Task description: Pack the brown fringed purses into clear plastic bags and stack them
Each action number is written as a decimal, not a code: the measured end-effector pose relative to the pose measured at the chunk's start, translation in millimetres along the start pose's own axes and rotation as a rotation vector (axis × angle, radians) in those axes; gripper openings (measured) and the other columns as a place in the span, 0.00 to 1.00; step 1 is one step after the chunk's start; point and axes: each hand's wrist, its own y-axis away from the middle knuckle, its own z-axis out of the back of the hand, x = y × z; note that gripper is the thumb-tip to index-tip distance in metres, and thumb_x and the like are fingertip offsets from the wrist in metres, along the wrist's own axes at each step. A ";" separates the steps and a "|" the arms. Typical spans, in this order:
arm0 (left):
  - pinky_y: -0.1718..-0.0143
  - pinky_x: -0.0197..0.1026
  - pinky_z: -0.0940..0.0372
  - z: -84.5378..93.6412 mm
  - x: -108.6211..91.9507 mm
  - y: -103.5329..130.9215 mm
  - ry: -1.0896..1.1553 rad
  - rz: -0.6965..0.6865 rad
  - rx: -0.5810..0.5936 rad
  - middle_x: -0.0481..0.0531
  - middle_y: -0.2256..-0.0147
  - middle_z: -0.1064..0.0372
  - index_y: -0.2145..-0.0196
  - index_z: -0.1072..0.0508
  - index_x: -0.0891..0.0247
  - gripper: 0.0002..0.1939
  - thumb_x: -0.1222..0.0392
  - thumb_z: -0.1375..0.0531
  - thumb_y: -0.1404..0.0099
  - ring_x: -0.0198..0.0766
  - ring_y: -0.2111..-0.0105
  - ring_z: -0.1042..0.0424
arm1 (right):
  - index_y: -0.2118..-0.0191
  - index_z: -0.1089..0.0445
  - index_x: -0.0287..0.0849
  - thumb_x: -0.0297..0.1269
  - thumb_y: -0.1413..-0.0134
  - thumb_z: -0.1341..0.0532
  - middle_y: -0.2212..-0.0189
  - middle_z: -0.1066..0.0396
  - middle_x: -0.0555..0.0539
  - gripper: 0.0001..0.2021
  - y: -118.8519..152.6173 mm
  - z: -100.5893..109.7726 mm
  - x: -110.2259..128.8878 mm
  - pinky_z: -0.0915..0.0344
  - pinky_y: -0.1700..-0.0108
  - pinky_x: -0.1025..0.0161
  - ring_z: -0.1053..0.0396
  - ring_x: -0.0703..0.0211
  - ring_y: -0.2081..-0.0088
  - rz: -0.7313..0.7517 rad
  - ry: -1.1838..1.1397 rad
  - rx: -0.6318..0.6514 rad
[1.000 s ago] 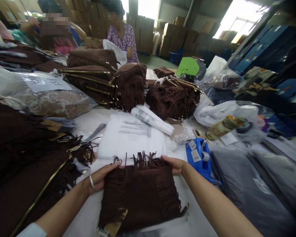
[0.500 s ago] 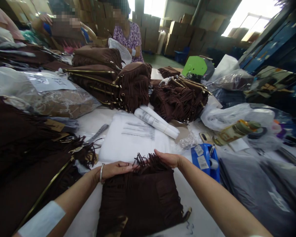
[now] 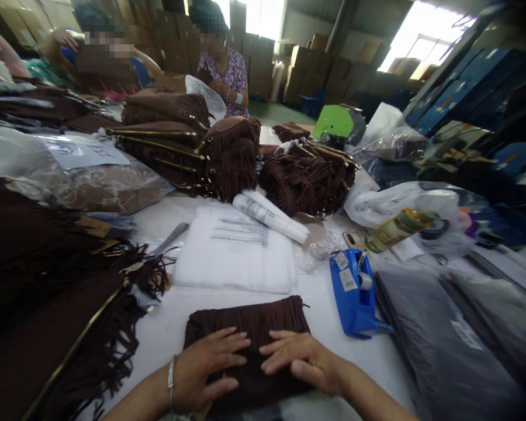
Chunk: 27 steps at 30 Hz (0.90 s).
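Observation:
A dark brown fringed bag (image 3: 249,313) lies flat on the white table in front of me, its fringe folded down over the upper side. My left hand (image 3: 210,365) rests on its left part with the fingers spread. On the right part lies my right hand (image 3: 304,359), fingers stretched out and apart. Neither hand grips anything. Just beyond the bag is a stack of white plastic bags (image 3: 236,251) with printed lines, and a rolled bundle of the same bags (image 3: 272,216) lies across its far corner.
On the left, more brown fringed bags (image 3: 70,327) are piled. Further stacks of brown bags (image 3: 232,155) stand at the back. To the right are a blue tape dispenser (image 3: 348,292), a bottle (image 3: 392,231) and grey packages (image 3: 447,327). Two co-workers (image 3: 232,76) are across the table.
My hands have come from the bag's far edge, where they held the fringe, back toward me onto its top. The fringe that stuck up now lies flat.

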 end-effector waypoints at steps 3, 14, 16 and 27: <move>0.39 0.51 0.49 1.9 -4.9 -2.6 0.025 0.015 -0.010 0.54 0.45 0.37 0.50 0.30 0.57 0.17 0.55 0.45 0.36 0.43 0.43 0.40 | 0.52 0.28 0.43 0.52 0.36 0.64 0.52 0.29 0.43 0.31 -10.8 23.7 9.7 0.45 0.42 0.51 0.35 0.53 0.47 -0.047 -0.090 -0.278; 0.50 0.39 0.35 12.5 -43.1 3.1 0.133 0.184 -0.069 0.48 0.57 0.26 0.56 0.25 0.52 0.13 0.55 0.47 0.34 0.41 0.54 0.28 | 0.38 0.46 0.51 0.52 0.40 0.48 0.39 0.45 0.50 0.26 -40.7 -35.1 -22.0 0.69 0.35 0.52 0.59 0.55 0.35 0.013 0.565 0.071; 0.55 0.36 0.33 32.3 -48.3 -6.4 0.195 0.190 -0.088 0.48 0.63 0.24 0.59 0.24 0.54 0.13 0.56 0.49 0.33 0.38 0.61 0.27 | 0.38 0.47 0.52 0.52 0.40 0.48 0.39 0.45 0.50 0.26 -35.9 -39.4 -22.6 0.70 0.35 0.52 0.59 0.56 0.35 0.007 0.555 0.063; 0.52 0.48 0.39 76.8 54.5 -119.5 -0.351 0.339 0.026 0.60 0.58 0.31 0.61 0.27 0.65 0.20 0.65 0.32 0.54 0.51 0.53 0.35 | 0.39 0.44 0.51 0.56 0.41 0.50 0.39 0.44 0.49 0.27 -40.2 -30.6 -8.0 0.66 0.35 0.48 0.55 0.51 0.36 -0.023 0.516 0.094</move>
